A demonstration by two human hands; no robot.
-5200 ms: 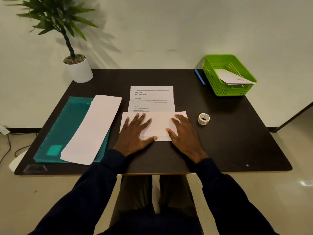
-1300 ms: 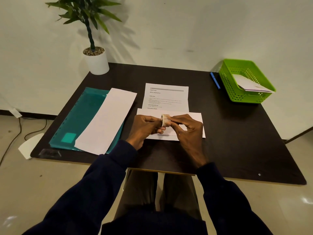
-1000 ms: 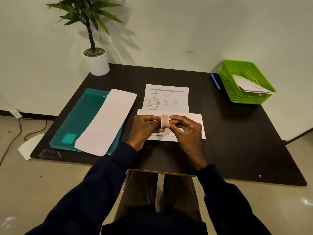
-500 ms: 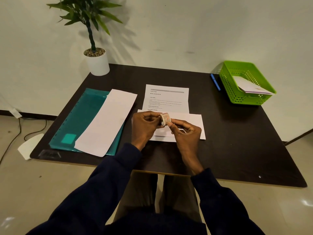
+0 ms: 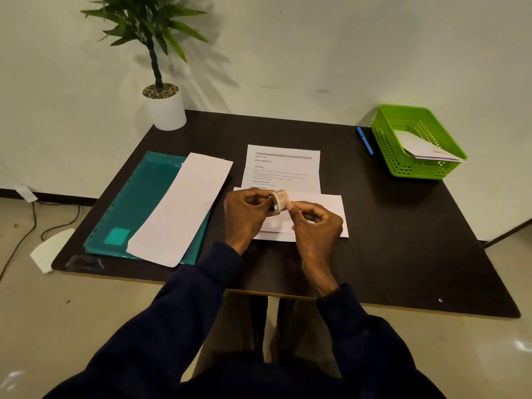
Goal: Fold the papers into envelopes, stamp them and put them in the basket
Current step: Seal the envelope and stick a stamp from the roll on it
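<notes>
Above the folded envelope (image 5: pixel 316 207), both hands work a small sticker roll (image 5: pixel 279 200).
The left hand (image 5: pixel 247 213) is clamped on the roll; right hand (image 5: pixel 316 226) fingertips pinch its edge. The green basket (image 5: pixel 417 171), well apart at the table's (image 5: pixel 403 240) far right, holds an envelope.

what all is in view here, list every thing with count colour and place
table: 1, dark brown, centre
folded paper: 1, white, near-middle of table, under the hands
printed sheet: 1, white with black text, just beyond the folded paper
long paper: 1, white, lying on the folder
folder: 1, teal, table's left side
sticker roll: 1, pale with red marks, held above the folded paper
basket: 1, green, far right corner, paper inside
pen: 1, blue, left of basket
potted plant: 1, green in white pot, far left corner
left hand: holds the roll
right hand: fingers at the roll's edge
</notes>
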